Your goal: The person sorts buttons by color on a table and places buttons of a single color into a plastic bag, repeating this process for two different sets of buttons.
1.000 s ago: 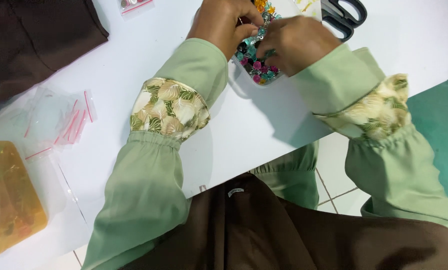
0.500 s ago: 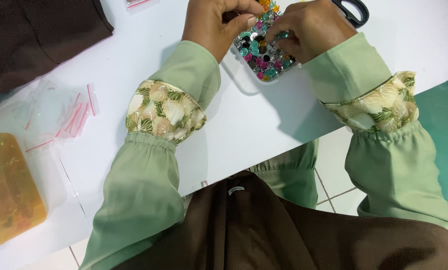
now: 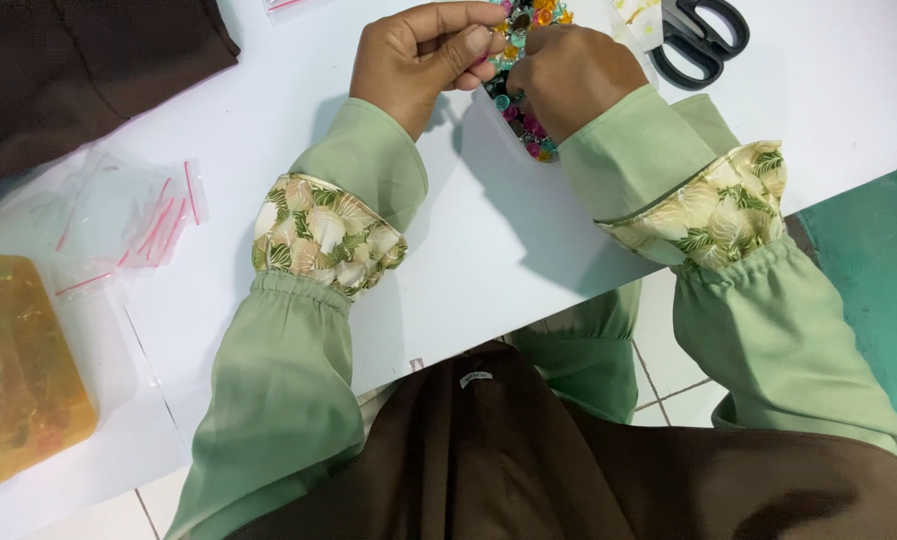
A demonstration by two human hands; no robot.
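Beads (image 3: 525,40), many-coloured, are sitting in a small clear packet at the far edge of the white table (image 3: 489,240), between both hands. Left hand (image 3: 424,60) is curling, thumb and fingers pinching something too small to tell. Right hand (image 3: 574,75) is clenching over the packet. Picking out single beads seems underway; the next pick needs a fine fingertip pinch. Black scissors (image 3: 704,40) are lying just beside.

Both sleeves (image 3: 289,400) pale green, loose, gathered at elastic. Wide cuffs (image 3: 324,235) in cream-and-green leaf print, lower left and right of frame. Hands bare. Brown cloth (image 3: 589,470) over lap, bottom centre.
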